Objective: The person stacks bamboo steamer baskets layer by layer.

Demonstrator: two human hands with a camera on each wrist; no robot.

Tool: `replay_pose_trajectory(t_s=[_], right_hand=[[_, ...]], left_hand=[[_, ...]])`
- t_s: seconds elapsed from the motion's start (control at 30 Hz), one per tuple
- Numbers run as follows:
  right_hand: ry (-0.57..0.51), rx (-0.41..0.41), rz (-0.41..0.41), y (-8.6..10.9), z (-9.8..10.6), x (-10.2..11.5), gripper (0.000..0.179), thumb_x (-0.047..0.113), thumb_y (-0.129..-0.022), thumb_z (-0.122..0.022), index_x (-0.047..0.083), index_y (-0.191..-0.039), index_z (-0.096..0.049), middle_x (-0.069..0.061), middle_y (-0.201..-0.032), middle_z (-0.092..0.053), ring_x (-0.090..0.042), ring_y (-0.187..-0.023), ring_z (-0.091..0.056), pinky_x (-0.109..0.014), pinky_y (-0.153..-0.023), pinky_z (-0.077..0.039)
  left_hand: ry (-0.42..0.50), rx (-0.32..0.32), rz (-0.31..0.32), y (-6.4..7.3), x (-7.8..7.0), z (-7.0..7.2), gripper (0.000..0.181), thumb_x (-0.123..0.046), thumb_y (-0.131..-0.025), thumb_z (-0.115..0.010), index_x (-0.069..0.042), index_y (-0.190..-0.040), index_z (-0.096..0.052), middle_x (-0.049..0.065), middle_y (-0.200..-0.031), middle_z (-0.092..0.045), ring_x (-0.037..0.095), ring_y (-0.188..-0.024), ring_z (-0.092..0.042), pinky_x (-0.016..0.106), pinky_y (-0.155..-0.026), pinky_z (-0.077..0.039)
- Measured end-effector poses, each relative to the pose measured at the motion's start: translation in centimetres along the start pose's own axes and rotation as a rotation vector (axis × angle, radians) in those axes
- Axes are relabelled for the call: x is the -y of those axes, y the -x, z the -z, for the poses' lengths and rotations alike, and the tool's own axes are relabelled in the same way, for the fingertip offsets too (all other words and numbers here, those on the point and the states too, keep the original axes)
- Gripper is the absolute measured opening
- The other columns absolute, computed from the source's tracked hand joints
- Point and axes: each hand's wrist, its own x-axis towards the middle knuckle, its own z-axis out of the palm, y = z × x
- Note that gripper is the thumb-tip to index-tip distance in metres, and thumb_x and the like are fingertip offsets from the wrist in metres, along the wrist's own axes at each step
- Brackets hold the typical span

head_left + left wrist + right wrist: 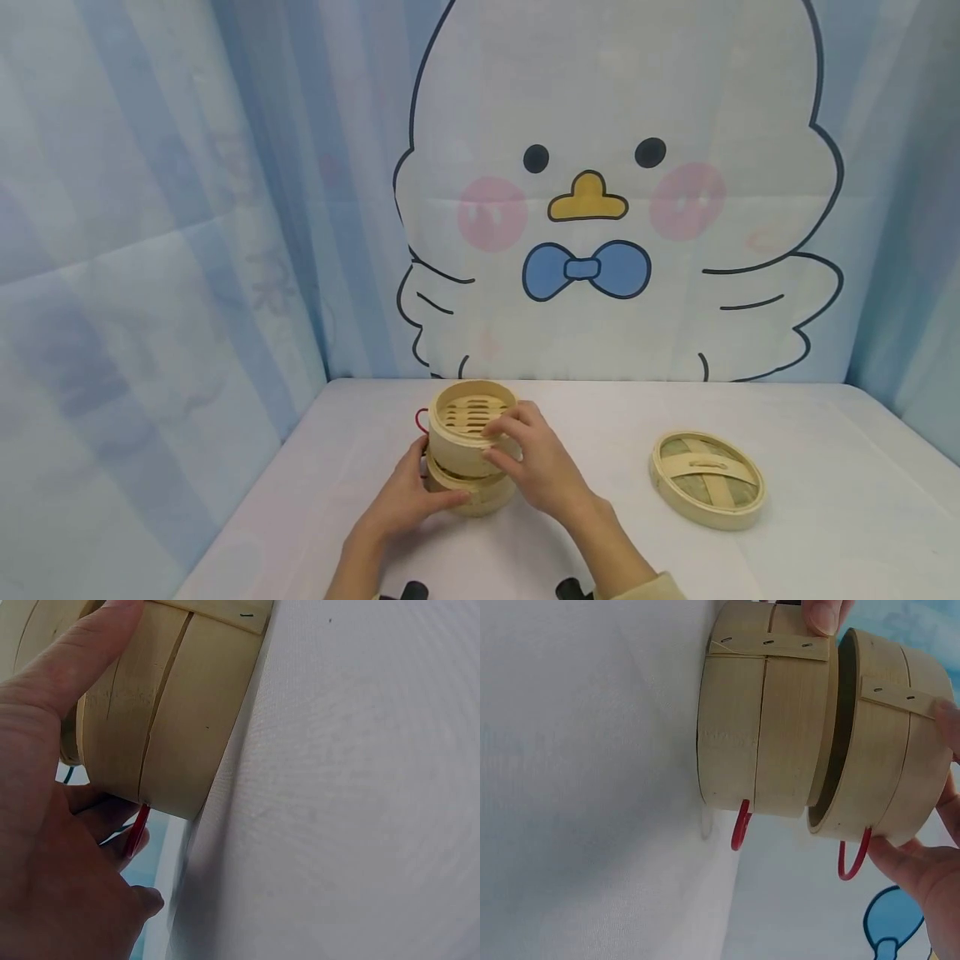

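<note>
Two round bamboo steamer baskets stand stacked on the table. The upper basket (457, 450) has a slatted floor and sits tilted, with a dark gap between it and the lower basket (761, 727) at one side. My left hand (411, 492) holds the lower basket, its thumb across the front wall and its fingers round the left side. With thumb and fingers my right hand (543, 467) grips the upper basket's right rim. Red loop handles (741, 825) stick out from the baskets' sides.
A woven bamboo steamer lid (708, 479) with a strap handle lies on the right of the white table (825, 533). Behind stands a curtain (360, 208) with a cartoon bird print, and more curtain hangs along both sides.
</note>
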Motion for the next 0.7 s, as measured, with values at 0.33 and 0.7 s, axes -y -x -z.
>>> replay_pose_trajectory(t_s=[0.33,0.7], right_hand=[[0.006,-0.007,0.039,0.04,-0.53,0.30,0.019,0.006,-0.084,-0.082,0.009,-0.099,-0.071,0.002,-0.104,-0.052,-0.016,-0.096,-0.054,-0.035,-0.084,-0.053],[0.006,-0.012,0.058,0.32,-1.00,0.41,0.020,0.006,-0.083,-0.082,0.008,-0.098,-0.071,0.002,-0.103,-0.052,-0.015,-0.095,-0.054,-0.034,-0.082,-0.053]], left_hand=[[0.034,0.000,-0.034,0.11,0.29,0.02,0.116,-0.040,-0.068,-0.095,0.002,-0.154,-0.029,0.023,-0.148,-0.044,0.042,-0.138,-0.040,0.063,-0.112,-0.029],[0.073,-0.006,-0.084,0.22,0.35,0.00,0.114,-0.033,-0.070,-0.095,0.003,-0.154,-0.027,0.025,-0.151,-0.039,0.040,-0.139,-0.038,0.059,-0.112,-0.032]])
